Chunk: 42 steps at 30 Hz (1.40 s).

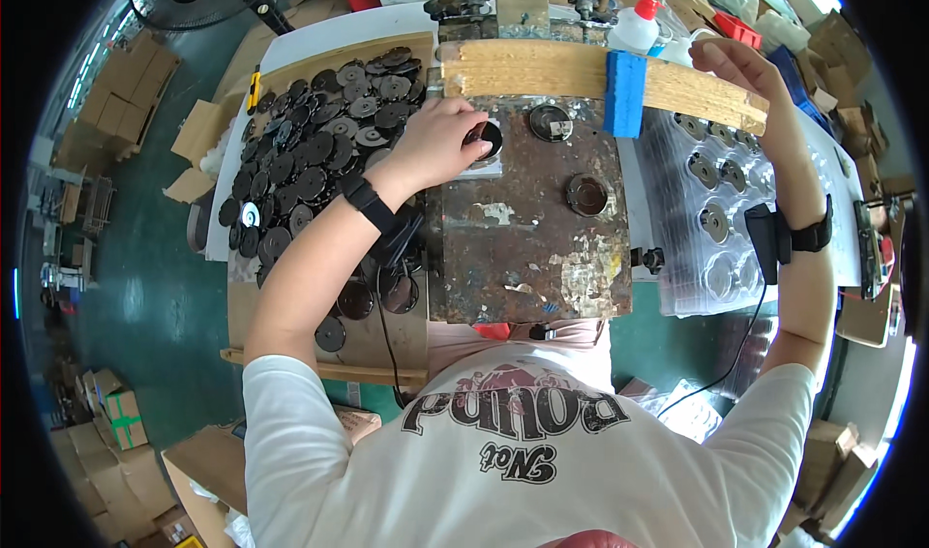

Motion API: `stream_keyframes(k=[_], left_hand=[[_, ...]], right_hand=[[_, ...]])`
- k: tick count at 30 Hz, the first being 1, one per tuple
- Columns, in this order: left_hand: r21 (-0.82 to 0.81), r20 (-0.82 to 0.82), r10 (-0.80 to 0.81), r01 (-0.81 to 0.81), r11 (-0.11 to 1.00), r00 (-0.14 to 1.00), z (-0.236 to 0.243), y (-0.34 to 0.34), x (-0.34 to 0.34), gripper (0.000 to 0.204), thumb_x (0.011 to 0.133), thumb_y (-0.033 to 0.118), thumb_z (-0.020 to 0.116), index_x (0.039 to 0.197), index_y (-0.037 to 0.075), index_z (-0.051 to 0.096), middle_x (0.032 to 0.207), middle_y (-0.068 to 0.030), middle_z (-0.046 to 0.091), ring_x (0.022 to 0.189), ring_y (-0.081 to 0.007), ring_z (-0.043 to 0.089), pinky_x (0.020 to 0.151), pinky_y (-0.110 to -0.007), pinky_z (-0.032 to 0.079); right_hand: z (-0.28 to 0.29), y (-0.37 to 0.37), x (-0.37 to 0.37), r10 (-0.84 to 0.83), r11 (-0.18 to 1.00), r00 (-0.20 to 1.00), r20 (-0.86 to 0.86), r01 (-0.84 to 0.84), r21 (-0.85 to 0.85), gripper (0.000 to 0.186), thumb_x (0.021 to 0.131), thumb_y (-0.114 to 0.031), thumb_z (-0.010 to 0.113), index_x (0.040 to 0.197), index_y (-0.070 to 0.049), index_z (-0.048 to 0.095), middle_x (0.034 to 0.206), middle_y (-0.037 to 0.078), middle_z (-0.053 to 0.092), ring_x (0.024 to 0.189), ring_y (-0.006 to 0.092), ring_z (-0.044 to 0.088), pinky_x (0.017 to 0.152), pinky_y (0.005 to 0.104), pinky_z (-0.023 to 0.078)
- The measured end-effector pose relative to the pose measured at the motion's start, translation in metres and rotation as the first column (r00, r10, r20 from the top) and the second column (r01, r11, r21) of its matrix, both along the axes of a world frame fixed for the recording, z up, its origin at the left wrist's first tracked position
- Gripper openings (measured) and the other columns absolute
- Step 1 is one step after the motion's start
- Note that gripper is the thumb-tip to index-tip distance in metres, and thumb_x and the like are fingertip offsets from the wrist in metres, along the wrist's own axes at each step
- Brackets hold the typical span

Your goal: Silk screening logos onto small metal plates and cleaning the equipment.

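My left hand [440,140] is closed on the near side of a dark, glossy round cap [493,139], thumb and fingers at its rim. The cap sits over a small pale block on the worn metal worktable [523,258]. My right hand [745,66] is at the far right, beside the end of a long wooden bar [532,68] bound with a blue wrap [625,93]. Its fingers are loosely bent and look apart, with nothing visible in them; the bar partly hides this hand. Two more round dark pieces lie on the worktable, one at the back [552,122] and one at the right [586,195].
A heap of dark round discs [310,151] fills the wooden-edged board on the left, a yellow cutter [254,91] at its edge. Clear plastic trays [692,248] with discs stand to the right. A bottle with a red cap [635,28] and machine posts stand behind the bar.
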<state>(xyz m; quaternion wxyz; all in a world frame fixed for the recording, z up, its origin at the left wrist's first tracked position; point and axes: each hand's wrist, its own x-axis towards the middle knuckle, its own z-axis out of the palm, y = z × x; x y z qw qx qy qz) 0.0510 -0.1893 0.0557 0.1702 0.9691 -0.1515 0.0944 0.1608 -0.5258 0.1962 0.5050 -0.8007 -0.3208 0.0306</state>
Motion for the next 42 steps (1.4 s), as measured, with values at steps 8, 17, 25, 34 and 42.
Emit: stream_keyframes(k=[8,17,25,34,42], left_hand=[[0.135,-0.172,-0.192,0.216,0.967,0.966,0.035,0.035,-0.006,0.041,0.079,0.027,0.063,0.117,0.012,0.058,0.117,-0.0084,0.054,0.107,-0.0272,0.05,0.086,-0.037,0.042],[-0.789,-0.375,-0.125,-0.246,0.564,0.918,0.034,-0.003,-0.079,0.059,0.087,0.024,0.057,0.136,0.007,0.03,0.084,-0.0105,0.062,0.072,-0.0188,0.059,0.067,-0.027,0.046],[-0.629,-0.372,-0.093,-0.178,0.757,0.923,-0.012,-0.011,-0.082,0.066,0.087,0.024,0.057,0.139,0.007,0.02,0.08,-0.0088,0.061,0.067,-0.0171,0.058,0.064,-0.028,0.047],[-0.645,-0.364,-0.103,-0.171,0.745,0.926,-0.014,-0.009,-0.081,0.067,0.086,0.026,0.058,0.139,0.007,0.02,0.083,-0.009,0.062,0.068,-0.0187,0.058,0.065,-0.03,0.047],[-0.654,-0.359,-0.106,-0.169,0.738,0.927,0.007,-0.011,-0.084,0.063,0.088,0.025,0.056,0.139,0.007,0.023,0.081,-0.009,0.062,0.071,-0.0172,0.059,0.066,-0.028,0.047]], right_hand=[[0.007,0.008,-0.001,0.233,0.972,0.946,-0.224,-0.222,0.072,0.029,0.092,-0.022,0.052,0.11,0.001,0.056,0.096,0.006,0.062,0.088,0.0093,0.057,0.078,0.0221,0.045],[-0.004,0.071,-0.006,0.276,0.776,0.955,-0.109,-0.289,-0.56,0.033,0.084,-0.015,0.061,0.115,-0.004,0.054,0.102,0.005,0.06,0.086,0.0112,0.057,0.075,0.0229,0.047],[-0.055,0.152,-0.008,0.371,0.798,0.807,0.459,-0.025,-0.602,0.031,0.073,-0.015,0.068,0.101,-0.006,0.059,0.088,0.01,0.058,0.082,0.0257,0.057,0.072,0.0338,0.048],[-0.062,0.127,-0.074,0.582,0.732,0.729,0.36,-0.277,-0.622,0.023,0.071,-0.011,0.066,0.091,-0.002,0.059,0.081,0.013,0.058,0.079,0.0312,0.056,0.071,0.0366,0.047],[-0.04,0.137,-0.004,0.395,0.824,0.798,0.455,-0.089,-0.559,0.029,0.074,-0.013,0.067,0.099,-0.001,0.058,0.087,0.012,0.059,0.077,0.0252,0.059,0.069,0.0327,0.048]])
